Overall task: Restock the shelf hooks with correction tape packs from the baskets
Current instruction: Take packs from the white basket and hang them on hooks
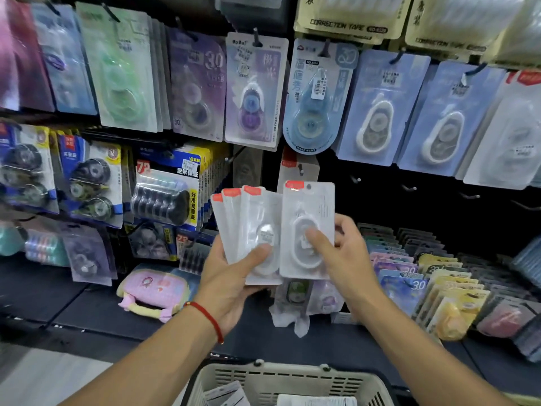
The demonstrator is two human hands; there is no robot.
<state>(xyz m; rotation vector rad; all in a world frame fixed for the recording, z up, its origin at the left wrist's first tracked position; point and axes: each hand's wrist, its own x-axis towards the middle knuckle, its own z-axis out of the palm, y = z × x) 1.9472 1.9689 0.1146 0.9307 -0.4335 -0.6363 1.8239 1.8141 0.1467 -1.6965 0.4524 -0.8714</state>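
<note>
Several white correction tape packs with red corner tabs sit fanned in the left hand [231, 276], thumb curled over the front of the fan [248, 230]. Just right of them, touching the fan's edge, the right hand [342, 253] pinches a single white pack [307, 230] upright, thumb on the blister front and fingers behind it. A red cord bracelet [209, 317] circles the left wrist.

Straight behind the held packs, a hook [300, 168] already carries a matching red-tabbed pack [292, 165], partly hidden by the single pack. To its right, bare hooks [355, 179] jut from a dark back panel. Above hang rows of carded tape: a blue teardrop pack [316, 98], a lilac pack [254, 92] to its left, pale blue cards [377, 109] to the right, and beige cards reading CORRECTION TAPE [348, 22] at the top. On the left hang dark refill rolls on blue cards [87, 177].

Lower down, a dark shelf [87, 312] holds a pink and yellow plush pouch [152, 291] on the left, and upright rows of coloured packs [424, 276] on the right. Nearest the camera, at the bottom edge, a beige slotted basket [287, 379] holds more packs [225, 395]. Pale floor [44, 376] shows at the near left.
</note>
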